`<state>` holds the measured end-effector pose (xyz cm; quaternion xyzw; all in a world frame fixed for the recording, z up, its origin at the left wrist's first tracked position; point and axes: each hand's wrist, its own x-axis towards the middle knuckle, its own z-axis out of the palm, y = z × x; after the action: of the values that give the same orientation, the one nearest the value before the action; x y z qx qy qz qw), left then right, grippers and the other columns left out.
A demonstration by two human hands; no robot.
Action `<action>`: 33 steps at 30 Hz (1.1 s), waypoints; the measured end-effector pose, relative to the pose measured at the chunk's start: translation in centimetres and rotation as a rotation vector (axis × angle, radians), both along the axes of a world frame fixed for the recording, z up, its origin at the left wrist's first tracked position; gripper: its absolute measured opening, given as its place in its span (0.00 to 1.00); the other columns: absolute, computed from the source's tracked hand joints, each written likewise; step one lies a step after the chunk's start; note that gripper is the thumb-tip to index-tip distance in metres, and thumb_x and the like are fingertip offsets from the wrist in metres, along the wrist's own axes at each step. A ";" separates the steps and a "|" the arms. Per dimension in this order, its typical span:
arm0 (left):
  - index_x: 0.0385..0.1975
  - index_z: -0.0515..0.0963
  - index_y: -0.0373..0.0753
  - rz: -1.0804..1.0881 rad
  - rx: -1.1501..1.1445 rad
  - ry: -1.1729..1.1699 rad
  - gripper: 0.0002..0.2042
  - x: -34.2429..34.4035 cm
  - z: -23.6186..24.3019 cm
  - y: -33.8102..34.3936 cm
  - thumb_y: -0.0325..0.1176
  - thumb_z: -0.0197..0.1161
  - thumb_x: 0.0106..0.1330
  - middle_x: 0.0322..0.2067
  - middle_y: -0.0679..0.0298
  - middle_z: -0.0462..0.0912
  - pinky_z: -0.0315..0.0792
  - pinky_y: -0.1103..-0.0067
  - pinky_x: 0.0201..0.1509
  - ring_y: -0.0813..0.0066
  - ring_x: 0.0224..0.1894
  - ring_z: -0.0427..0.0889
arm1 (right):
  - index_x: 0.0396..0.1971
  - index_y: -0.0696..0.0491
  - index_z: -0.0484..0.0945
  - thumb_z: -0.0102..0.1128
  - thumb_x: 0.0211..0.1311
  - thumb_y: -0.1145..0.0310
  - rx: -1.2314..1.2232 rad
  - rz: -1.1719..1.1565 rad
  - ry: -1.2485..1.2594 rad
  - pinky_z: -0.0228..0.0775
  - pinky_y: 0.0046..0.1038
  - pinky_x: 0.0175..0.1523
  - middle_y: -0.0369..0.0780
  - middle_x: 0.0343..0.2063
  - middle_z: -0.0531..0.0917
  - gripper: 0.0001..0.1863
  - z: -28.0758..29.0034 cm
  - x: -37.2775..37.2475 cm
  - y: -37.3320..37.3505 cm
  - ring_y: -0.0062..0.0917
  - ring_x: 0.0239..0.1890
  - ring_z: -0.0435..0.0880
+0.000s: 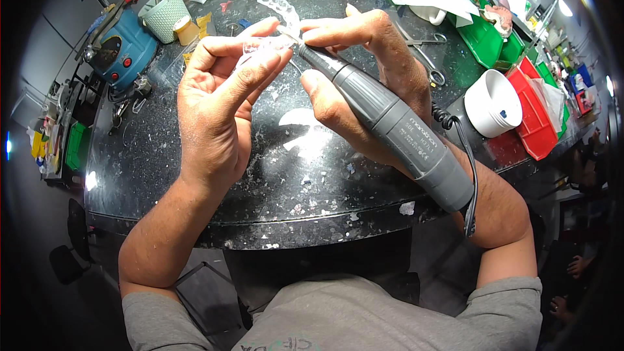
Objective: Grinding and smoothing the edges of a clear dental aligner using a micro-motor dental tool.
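Note:
Between the fingertips and thumb of my left hand (218, 101) is a clear plastic dental aligner (279, 8), its curved arch standing up past the fingers. My right hand (390, 45) wraps round a dark grey rotary handpiece (383, 114), which slants from lower right to upper left. The handpiece's narrow nose meets the aligner's edge, or nearly so; the fingers partly hide the tip and I cannot tell if it touches. A coiled black cord (448, 120) hangs by the handpiece's rear end.
A blue machine (120, 58) and a pale cup of tools (166, 16) stand at left. Metal scissors (426, 58) lie beyond my right hand. A white tub (492, 105), a red bin (533, 123) and a green bin (484, 42) are at right. Debris litters the dark worktop (273, 188).

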<state>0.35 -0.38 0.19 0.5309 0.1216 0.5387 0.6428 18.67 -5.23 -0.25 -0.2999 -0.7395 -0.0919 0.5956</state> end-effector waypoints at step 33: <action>0.37 0.70 0.34 0.109 0.236 0.094 0.10 0.0 -0.4 0.0 0.14 0.63 0.61 0.48 0.43 0.81 0.77 0.75 0.58 0.65 0.51 0.83 | 0.45 0.60 0.74 0.61 0.46 0.82 -0.172 0.133 0.032 0.53 0.50 0.69 0.44 0.41 0.79 0.21 0.7 -0.4 -1.1 0.39 0.57 0.78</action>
<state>0.40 -0.42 -0.26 0.6202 0.1161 0.5576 0.5394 18.24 -6.37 0.41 -0.3014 -0.7534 0.0163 0.5842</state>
